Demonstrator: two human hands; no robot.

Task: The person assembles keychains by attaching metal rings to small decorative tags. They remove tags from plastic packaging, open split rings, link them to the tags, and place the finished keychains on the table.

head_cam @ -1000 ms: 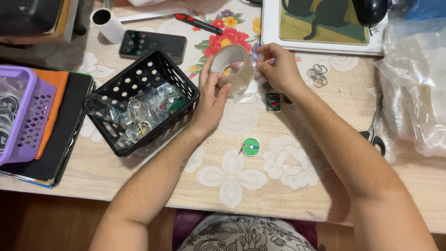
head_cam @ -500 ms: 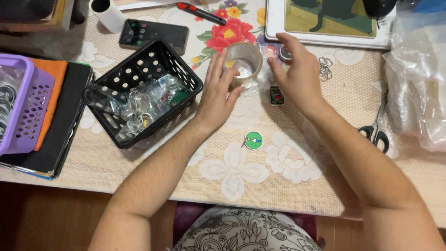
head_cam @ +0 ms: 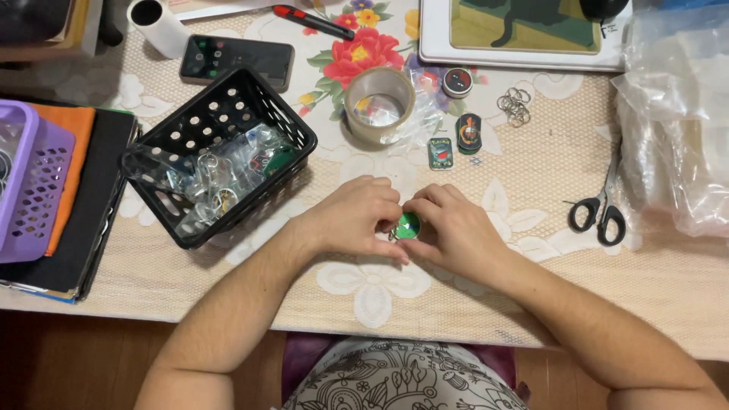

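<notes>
My left hand [head_cam: 357,216] and my right hand [head_cam: 452,231] meet over the table, both pinching a small round green charm [head_cam: 408,225] with a bit of metal ring on its left side. A roll of clear tape [head_cam: 379,104] lies flat on the floral cloth just beyond the hands, with nobody touching it. Beside the tape lie a round dark badge [head_cam: 457,82], an oval charm [head_cam: 469,133] and a small square charm [head_cam: 440,152].
A black perforated basket [head_cam: 190,137] of bagged charms stands at the left, a purple basket [head_cam: 34,190] at the far left edge. Black-handled scissors [head_cam: 600,209], loose key rings [head_cam: 515,104], clear plastic bags [head_cam: 676,114], a phone [head_cam: 235,59], a framed picture [head_cam: 524,30].
Both hands let go of the tape roll, which now lies on the table. They came back toward me and took up the green charm.
</notes>
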